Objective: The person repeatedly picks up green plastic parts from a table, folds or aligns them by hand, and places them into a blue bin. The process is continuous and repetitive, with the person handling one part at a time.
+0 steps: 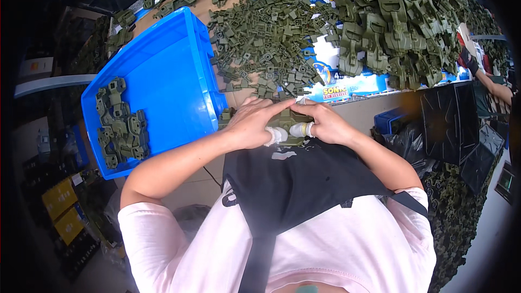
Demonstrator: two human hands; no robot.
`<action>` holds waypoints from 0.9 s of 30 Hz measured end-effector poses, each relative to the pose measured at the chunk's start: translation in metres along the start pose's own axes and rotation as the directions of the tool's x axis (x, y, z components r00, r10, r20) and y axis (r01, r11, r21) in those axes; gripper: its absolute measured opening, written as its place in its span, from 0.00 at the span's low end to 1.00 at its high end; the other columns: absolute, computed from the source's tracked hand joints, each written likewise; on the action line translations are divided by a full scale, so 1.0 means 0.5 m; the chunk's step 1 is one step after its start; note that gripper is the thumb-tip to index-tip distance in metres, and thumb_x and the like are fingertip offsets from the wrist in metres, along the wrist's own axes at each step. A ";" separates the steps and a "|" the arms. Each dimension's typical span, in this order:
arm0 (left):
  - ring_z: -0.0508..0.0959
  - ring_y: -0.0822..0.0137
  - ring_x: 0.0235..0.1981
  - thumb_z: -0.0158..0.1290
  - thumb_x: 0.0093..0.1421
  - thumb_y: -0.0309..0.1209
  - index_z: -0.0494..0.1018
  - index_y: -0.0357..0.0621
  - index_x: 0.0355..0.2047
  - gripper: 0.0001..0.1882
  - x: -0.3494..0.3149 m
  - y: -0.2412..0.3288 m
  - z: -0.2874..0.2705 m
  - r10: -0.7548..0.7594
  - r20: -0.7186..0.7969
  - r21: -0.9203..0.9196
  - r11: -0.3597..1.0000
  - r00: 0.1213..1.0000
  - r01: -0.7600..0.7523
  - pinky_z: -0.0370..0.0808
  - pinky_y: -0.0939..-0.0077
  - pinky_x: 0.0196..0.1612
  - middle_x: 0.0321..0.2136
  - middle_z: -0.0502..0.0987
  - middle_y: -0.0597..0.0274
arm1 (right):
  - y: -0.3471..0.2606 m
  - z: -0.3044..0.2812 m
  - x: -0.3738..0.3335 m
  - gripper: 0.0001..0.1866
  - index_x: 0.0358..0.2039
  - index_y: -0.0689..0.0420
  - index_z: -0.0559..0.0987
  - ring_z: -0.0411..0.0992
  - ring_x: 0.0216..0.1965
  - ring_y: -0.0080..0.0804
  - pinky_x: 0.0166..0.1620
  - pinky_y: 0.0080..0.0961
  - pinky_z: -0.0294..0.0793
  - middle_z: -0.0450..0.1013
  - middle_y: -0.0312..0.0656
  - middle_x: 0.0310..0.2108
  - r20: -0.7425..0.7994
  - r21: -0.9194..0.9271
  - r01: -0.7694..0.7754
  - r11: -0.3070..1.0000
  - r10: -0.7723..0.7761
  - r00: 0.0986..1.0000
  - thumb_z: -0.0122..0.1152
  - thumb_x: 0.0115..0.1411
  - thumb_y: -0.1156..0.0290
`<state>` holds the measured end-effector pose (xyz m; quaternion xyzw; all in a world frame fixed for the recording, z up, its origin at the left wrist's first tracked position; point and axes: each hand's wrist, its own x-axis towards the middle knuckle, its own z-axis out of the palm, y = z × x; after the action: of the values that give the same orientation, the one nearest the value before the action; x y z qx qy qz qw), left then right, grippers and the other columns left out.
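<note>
An olive-green moulded plastic part [286, 121] is held against my black apron at the table's edge. My left hand [251, 123] grips it from the left, and my right hand [328, 123] from the right. White wrapping covers both thumbs, which press on the part from the near side. The two index fingers stretch over its far side and meet at their tips. Much of the part lies hidden under my hands. Just beyond them spreads a heap of small olive-green plastic pieces [271, 38].
To the left stands a blue plastic bin [168, 92] with several assembled green parts [122, 125] inside. Larger green parts [393, 27] are piled at the back right. A co-worker's arm [491, 84] shows at the far right, near black crates [448, 122].
</note>
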<state>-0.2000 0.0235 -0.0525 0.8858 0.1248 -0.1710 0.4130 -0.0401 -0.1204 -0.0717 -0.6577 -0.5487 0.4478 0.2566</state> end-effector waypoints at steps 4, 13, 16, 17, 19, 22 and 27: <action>0.70 0.51 0.44 0.56 0.45 0.34 0.63 0.54 0.56 0.34 -0.014 -0.004 0.046 0.136 -0.220 -0.001 0.990 0.966 -0.139 0.58 0.56 0.52 0.35 0.73 0.47 | -0.026 0.016 -0.022 0.25 0.51 0.58 0.69 0.68 0.47 0.45 0.49 0.35 0.66 0.68 0.54 0.45 -0.023 0.012 0.056 0.998 -0.056 0.998 0.57 0.52 0.66; 0.61 0.59 0.57 0.66 0.42 0.33 0.43 0.49 0.62 0.53 -0.089 -0.041 -0.064 0.045 -0.177 -0.514 0.848 0.983 -0.131 0.60 0.64 0.56 0.56 0.58 0.48 | 0.098 -0.047 -0.051 0.31 0.59 0.54 0.60 0.60 0.56 0.40 0.57 0.30 0.58 0.63 0.49 0.55 -0.102 0.139 0.139 0.980 -0.125 0.987 0.56 0.57 0.60; 0.65 0.65 0.53 0.63 0.43 0.20 0.52 0.46 0.59 0.44 -0.102 -0.069 0.024 -0.129 -0.193 -0.704 0.708 0.973 -0.046 0.66 0.72 0.52 0.55 0.60 0.57 | 0.085 -0.058 -0.061 0.36 0.62 0.51 0.52 0.52 0.60 0.45 0.60 0.37 0.51 0.56 0.52 0.58 0.121 -0.138 -0.022 0.990 0.039 0.992 0.55 0.56 0.58; 0.67 0.63 0.52 0.63 0.44 0.22 0.58 0.44 0.55 0.38 -0.099 -0.066 0.034 -0.092 -0.281 -0.661 0.740 0.955 -0.123 0.66 0.71 0.52 0.53 0.63 0.57 | 0.060 -0.073 -0.068 0.37 0.62 0.51 0.52 0.52 0.60 0.47 0.60 0.38 0.51 0.55 0.52 0.58 -0.024 -0.097 -0.025 0.995 0.022 0.999 0.55 0.55 0.57; 0.68 0.62 0.51 0.63 0.43 0.24 0.59 0.43 0.55 0.38 -0.099 -0.052 0.029 -0.105 -0.279 -0.608 0.789 0.955 -0.091 0.67 0.69 0.52 0.52 0.65 0.56 | -0.012 -0.081 -0.065 0.36 0.61 0.52 0.54 0.56 0.55 0.49 0.58 0.40 0.54 0.58 0.52 0.54 -0.284 -0.087 0.125 0.988 -0.145 0.948 0.55 0.54 0.57; 0.70 0.57 0.49 0.64 0.41 0.29 0.61 0.41 0.52 0.37 -0.081 -0.059 0.042 -0.029 -0.347 -0.410 0.904 0.938 -0.124 0.68 0.68 0.50 0.47 0.70 0.52 | -0.100 0.003 -0.021 0.36 0.60 0.55 0.55 0.63 0.47 0.50 0.52 0.39 0.61 0.60 0.54 0.49 -0.313 -0.383 0.324 0.865 -0.451 0.836 0.56 0.52 0.61; 0.72 0.56 0.47 0.60 0.40 0.25 0.61 0.39 0.52 0.36 -0.069 -0.096 0.088 -0.018 -0.353 -0.467 0.870 0.935 -0.160 0.68 0.69 0.49 0.45 0.72 0.51 | -0.064 0.085 0.032 0.36 0.61 0.58 0.53 0.67 0.34 0.44 0.39 0.33 0.69 0.64 0.48 0.31 -0.116 -0.482 0.284 0.829 -0.382 0.917 0.52 0.52 0.64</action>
<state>-0.2574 0.0168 -0.0980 0.7726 0.2014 0.0401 0.6007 -0.0928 -0.1032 -0.0701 -0.6359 -0.7149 0.1837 0.2254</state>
